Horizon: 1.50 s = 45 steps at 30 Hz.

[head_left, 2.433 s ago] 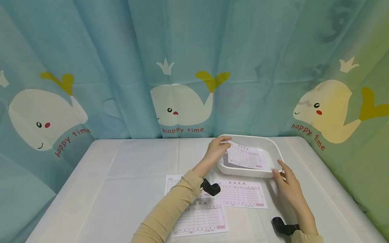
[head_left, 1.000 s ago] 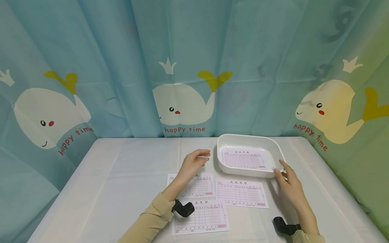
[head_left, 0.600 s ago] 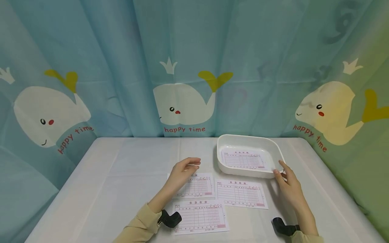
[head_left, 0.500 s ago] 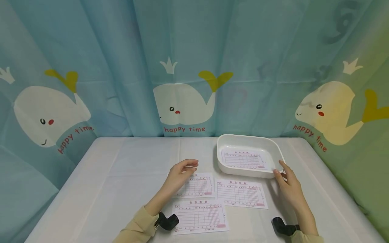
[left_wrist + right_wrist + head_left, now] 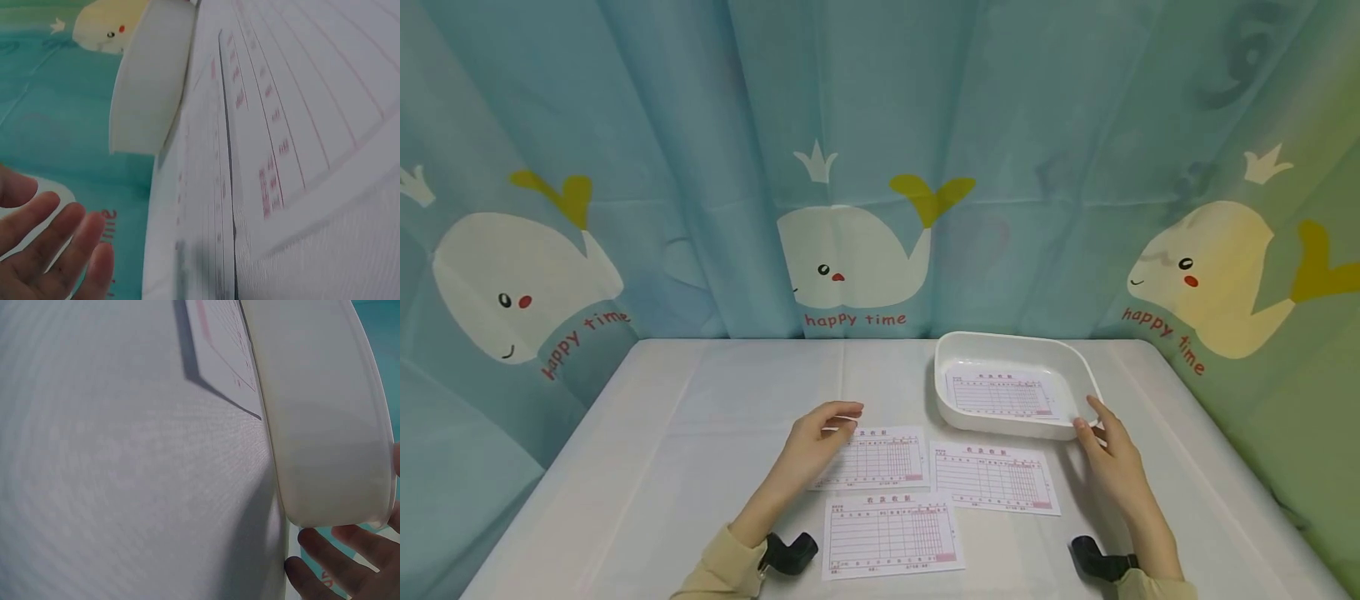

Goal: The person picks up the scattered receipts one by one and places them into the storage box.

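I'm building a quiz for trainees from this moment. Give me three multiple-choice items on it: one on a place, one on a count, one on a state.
1. Where is the white tray?
A. back right of the table
B. front left
C. on the floor

2. How many printed forms lie on the table outside the tray?
A. one
B. three
C. five

3. What is the left hand holding?
A. a form
B. the tray
C. nothing

Answers:
1 A, it sits near the curtain, by the right hand.
2 B, three forms lie in front.
3 C, its fingers curl loosely over the form at back left.
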Tool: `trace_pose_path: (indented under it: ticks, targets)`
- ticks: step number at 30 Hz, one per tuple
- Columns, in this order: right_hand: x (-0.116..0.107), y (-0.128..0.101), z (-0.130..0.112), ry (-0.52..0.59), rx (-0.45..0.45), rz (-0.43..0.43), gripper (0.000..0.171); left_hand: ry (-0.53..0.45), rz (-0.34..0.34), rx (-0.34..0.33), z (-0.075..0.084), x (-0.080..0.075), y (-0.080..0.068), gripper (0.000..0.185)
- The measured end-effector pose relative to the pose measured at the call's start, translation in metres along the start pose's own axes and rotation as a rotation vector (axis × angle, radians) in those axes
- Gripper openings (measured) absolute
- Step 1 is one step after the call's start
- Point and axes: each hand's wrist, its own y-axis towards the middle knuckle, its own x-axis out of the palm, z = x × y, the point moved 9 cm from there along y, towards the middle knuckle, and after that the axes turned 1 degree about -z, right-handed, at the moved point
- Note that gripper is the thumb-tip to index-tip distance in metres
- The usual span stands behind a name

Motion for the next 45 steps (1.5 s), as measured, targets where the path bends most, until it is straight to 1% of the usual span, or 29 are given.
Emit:
trace_pose_path:
  ticks: [3, 5, 9, 13, 16, 21, 24, 32, 37, 40, 45]
  targets:
    - [0.0, -0.001, 0.001, -0.001, 0.005, -0.002, 0.063, 0.047, 0.004, 0.023, -0.001, -0.004, -0.001, 0.027]
    - [0.0, -0.001, 0.0, -0.004, 0.006, -0.001, 0.063, 0.081, -0.007, 0.034, -0.003, -0.005, -0.001, 0.027]
    - [-0.001, -0.001, -0.001, -0.009, 0.002, -0.002, 0.063, 0.153, -0.059, 0.061, -0.01, -0.006, -0.001, 0.028]
    - [0.0, -0.001, -0.002, -0.006, -0.002, -0.003, 0.063, 0.217, -0.124, 0.122, -0.015, -0.007, 0.0, 0.029]
    - [0.001, -0.001, -0.002, 0.0, -0.003, -0.002, 0.063, 0.278, -0.132, 0.158, -0.019, -0.01, 0.001, 0.031]
    - [0.0, -0.001, -0.002, 0.004, -0.006, 0.003, 0.063, 0.37, -0.084, 0.141, -0.023, -0.018, 0.002, 0.035]
    - [0.0, -0.001, -0.002, 0.001, -0.003, 0.004, 0.063, 0.412, -0.075, 0.123, -0.024, -0.02, 0.003, 0.036]
    - [0.0, -0.001, -0.002, 0.001, 0.001, -0.006, 0.062, 0.518, -0.084, 0.084, -0.027, -0.023, 0.001, 0.045]
    - [0.0, 0.0, -0.004, 0.004, -0.015, 0.003, 0.061, 0.562, -0.11, 0.052, -0.03, -0.021, -0.001, 0.051]
    - [0.0, 0.0, -0.003, 0.005, -0.02, 0.009, 0.061, 0.585, -0.125, 0.049, -0.03, -0.02, -0.002, 0.054]
    - [0.0, 0.0, -0.001, 0.0, -0.01, 0.003, 0.062, 0.612, -0.134, 0.068, -0.028, -0.018, -0.003, 0.054]
